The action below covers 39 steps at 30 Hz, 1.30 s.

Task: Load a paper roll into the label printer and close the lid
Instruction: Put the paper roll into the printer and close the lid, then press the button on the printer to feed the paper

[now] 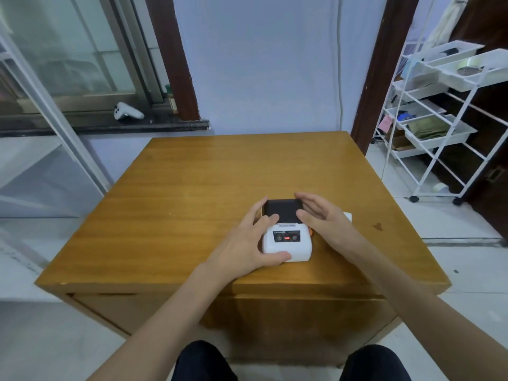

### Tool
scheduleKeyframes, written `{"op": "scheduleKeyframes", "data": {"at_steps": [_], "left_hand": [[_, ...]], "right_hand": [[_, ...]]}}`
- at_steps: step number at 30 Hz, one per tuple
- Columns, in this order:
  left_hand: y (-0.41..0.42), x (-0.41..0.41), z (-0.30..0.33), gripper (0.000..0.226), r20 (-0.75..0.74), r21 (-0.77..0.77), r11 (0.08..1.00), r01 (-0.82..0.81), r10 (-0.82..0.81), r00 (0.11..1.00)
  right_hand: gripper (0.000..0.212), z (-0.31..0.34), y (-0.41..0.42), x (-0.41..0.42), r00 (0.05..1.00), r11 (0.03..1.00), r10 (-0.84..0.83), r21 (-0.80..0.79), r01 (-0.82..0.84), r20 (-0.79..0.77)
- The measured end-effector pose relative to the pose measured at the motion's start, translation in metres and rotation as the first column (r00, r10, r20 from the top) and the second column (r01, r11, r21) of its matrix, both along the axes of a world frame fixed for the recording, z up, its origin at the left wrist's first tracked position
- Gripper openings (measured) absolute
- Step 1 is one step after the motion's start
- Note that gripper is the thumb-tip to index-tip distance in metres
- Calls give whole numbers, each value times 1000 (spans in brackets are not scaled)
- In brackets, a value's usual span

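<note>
A small white label printer [288, 243] with a dark lid [283, 210] sits on the wooden table [192, 202], slightly right of centre. My left hand [253, 240] grips the printer's left side, thumb on its front corner and fingers resting on the lid. Just right of the lid, my right hand [321, 215] hovers with its fingers apart and holds nothing. Behind that hand a white object [348, 215], possibly the paper roll, peeks out; most of it is hidden. I cannot tell whether the lid is fully latched.
A white wire cart [439, 119] with trays stands to the right of the table. A white controller [127, 112] lies on the window sill at the back left. My knees [203, 364] are below the table's near edge.
</note>
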<state>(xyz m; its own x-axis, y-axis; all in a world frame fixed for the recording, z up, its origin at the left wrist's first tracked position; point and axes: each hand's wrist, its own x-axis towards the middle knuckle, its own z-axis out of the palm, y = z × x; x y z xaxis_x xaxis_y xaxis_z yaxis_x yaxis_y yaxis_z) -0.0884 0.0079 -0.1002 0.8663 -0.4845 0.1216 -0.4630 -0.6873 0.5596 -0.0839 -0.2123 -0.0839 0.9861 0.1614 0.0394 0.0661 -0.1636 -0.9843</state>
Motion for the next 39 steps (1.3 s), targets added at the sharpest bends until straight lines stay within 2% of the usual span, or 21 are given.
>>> {"op": "scheduleKeyframes", "data": {"at_steps": [9, 14, 19, 28, 31, 34, 39], "left_hand": [[1, 2, 2, 91, -40, -46, 998, -35, 33, 999], [-1, 6, 0, 95, -70, -52, 998, -45, 42, 997], [1, 8, -2, 95, -70, -62, 997, -42, 37, 997], [-1, 7, 0, 94, -64, -80, 996, -39, 34, 997], [-1, 5, 2, 95, -73, -82, 996, -37, 31, 997], [-1, 3, 4, 108, -86, -83, 996, -36, 29, 996], [-2, 4, 4, 129, -154, -115, 989, -94, 76, 985]], "right_hand": [[47, -2, 3, -9, 999, 998, -5, -62, 2, -52], [82, -7, -1, -11, 991, 991, 103, -78, -110, -91], [93, -4, -3, -7, 975, 976, 177, -105, -192, -134], [88, -3, -1, 0, 971, 969, 181, -143, -203, -153], [77, -3, 0, -5, 988, 984, 118, -126, -130, -94], [53, -6, 3, -9, 999, 998, -21, -67, 18, -39], [50, -8, 8, -10, 997, 993, -76, -86, 76, 6]]}}
